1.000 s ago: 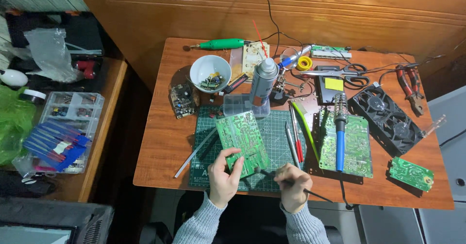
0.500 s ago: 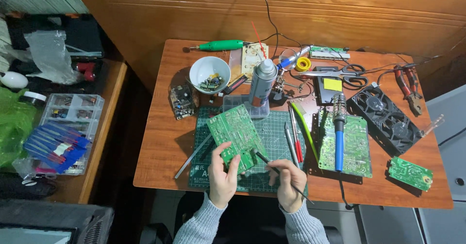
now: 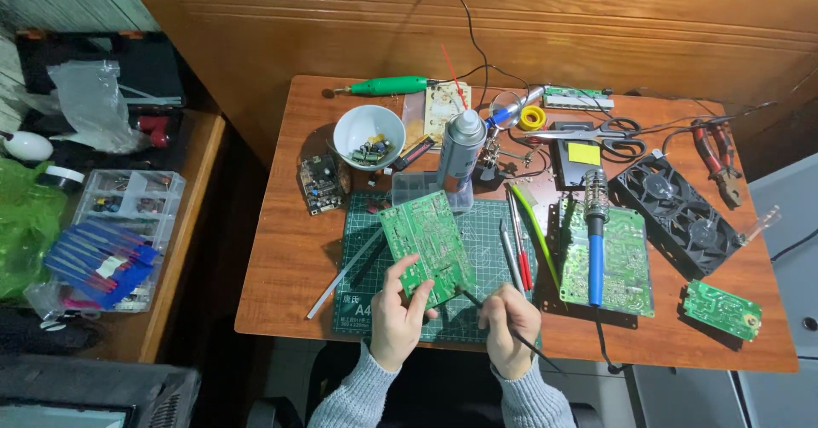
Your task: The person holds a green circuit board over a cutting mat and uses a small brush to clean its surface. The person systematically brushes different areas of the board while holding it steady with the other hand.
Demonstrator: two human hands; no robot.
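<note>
**Steady board, light touch**

Left hand (image 3: 399,315) clamps the green rectangular circuit board (image 3: 426,245), tilted above the green cutting mat (image 3: 487,258). Right hand (image 3: 504,326) is closed around a thin black probe (image 3: 498,319), tip touching the board's lower edge. Best brace both wrists on the wooden table (image 3: 294,249).

L hand (image 3: 400,313) lifted green circuit board (image 3: 426,245) off mat, tilted up vs 1 s ago | R hand (image 3: 504,324) moved thin black tool (image 3: 490,317) tip to board's lower edge
</note>
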